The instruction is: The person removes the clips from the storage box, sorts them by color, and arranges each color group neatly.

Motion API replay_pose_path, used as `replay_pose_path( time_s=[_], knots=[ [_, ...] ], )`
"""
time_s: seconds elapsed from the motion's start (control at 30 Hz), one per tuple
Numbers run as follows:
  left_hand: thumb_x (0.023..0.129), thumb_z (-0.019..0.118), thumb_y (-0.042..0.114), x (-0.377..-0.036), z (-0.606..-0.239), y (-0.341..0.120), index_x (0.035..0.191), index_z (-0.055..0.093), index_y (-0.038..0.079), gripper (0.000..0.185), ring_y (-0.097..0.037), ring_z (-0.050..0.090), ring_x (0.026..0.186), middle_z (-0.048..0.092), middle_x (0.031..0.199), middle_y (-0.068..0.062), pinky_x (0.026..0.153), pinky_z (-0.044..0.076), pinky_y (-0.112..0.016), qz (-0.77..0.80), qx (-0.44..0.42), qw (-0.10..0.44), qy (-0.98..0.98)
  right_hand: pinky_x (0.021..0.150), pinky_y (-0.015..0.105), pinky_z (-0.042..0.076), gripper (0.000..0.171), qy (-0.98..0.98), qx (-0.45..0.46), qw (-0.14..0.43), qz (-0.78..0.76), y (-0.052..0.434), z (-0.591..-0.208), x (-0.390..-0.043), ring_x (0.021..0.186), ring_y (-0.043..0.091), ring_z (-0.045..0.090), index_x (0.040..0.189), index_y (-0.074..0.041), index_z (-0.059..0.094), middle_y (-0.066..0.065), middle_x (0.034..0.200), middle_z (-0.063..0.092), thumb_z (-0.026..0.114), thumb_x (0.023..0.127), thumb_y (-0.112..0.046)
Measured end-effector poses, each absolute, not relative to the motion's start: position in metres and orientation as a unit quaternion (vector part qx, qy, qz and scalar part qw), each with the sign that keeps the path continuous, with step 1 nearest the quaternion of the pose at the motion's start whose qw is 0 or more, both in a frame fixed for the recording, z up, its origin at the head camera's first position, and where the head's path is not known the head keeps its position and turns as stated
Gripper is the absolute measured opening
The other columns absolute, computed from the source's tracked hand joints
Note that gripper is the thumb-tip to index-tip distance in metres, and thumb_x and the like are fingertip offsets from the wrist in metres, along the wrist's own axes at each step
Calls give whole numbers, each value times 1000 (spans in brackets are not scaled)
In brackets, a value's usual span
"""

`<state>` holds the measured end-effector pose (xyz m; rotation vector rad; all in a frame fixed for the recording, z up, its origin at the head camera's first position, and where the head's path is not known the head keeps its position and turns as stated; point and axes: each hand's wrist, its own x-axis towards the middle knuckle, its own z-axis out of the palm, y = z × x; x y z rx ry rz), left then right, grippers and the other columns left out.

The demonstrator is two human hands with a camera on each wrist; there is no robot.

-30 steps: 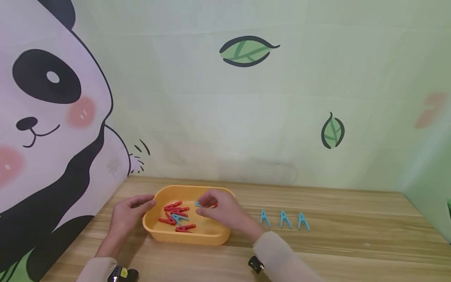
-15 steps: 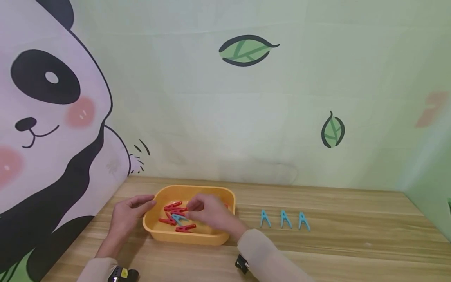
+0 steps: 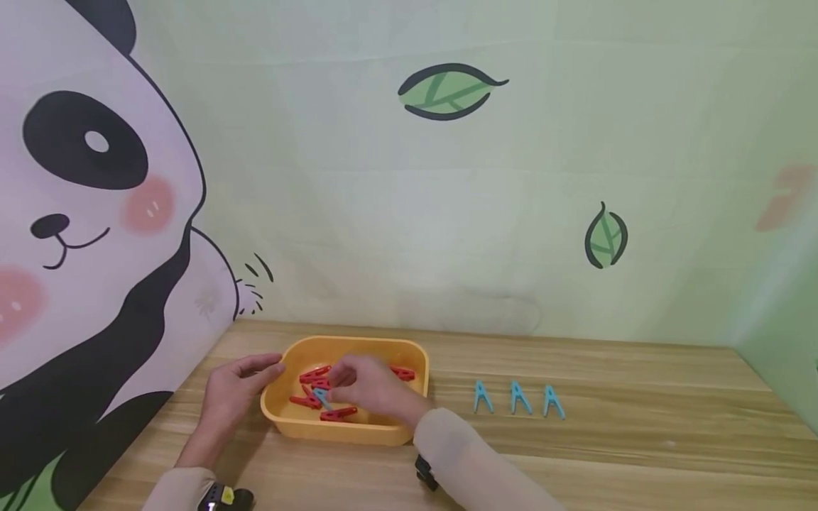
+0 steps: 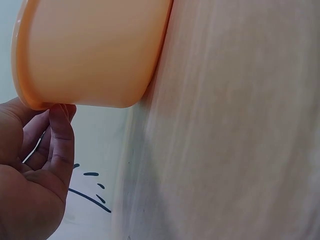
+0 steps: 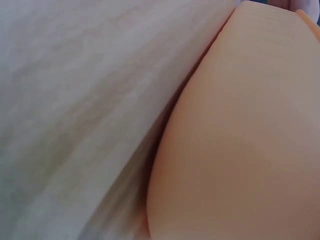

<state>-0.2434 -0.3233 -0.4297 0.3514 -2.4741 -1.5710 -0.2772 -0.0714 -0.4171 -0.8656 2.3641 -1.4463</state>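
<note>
Three blue clothespins (image 3: 517, 399) are lying in a row on the wooden table (image 3: 639, 440) right of the orange tub (image 3: 409, 351), and over the last second my right hand (image 3: 364, 387) has been sliding leftward inside that tub, uncovering a red clothespin (image 3: 402, 372) near the far right wall. It is now hovering with fingers curled down over a blue clothespin (image 3: 319, 396) among the red ones (whether they are already pinching it I cannot tell). My left hand (image 3: 233, 390) is keeping its place, fingers resting fairly straight against the tub's left rim, so I am judging another blue one is being picked out
</note>
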Motion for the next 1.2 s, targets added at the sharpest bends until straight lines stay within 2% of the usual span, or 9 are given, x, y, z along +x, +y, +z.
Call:
replay_pose_path(
  time_s=[0.5, 0.83, 1.2],
  knots=[
    [101, 77, 33, -243, -431, -324, 136, 72, 5, 45, -33, 62, 128, 69, 138, -17, 85, 55, -15, -529, 121, 103, -834, 87, 23, 56, 21, 868, -316, 83, -373, -86, -422, -279, 90, 8, 65, 109, -7, 74, -3, 98, 72, 85, 93, -14],
    [101, 77, 33, -243, -430, -325, 136, 71, 5, 46, -34, 62, 128, 68, 139, -17, 84, 55, -14, -533, 124, 105, -831, 82, 21, 55, 19, 885, -324, 69, -326, -91, -424, -280, 82, 7, 61, 103, -8, 73, -5, 92, 70, 85, 93, -20],
    [100, 79, 30, -244, -430, -320, 135, 72, 4, 44, -30, 64, 122, 70, 136, -17, 82, 55, -14, -537, 124, 112, -827, 82, 24, 54, 16, 886, -302, 82, -341, -84, -423, -282, 82, 11, 59, 101, -5, 75, -3, 92, 69, 84, 91, -13]
  ],
)
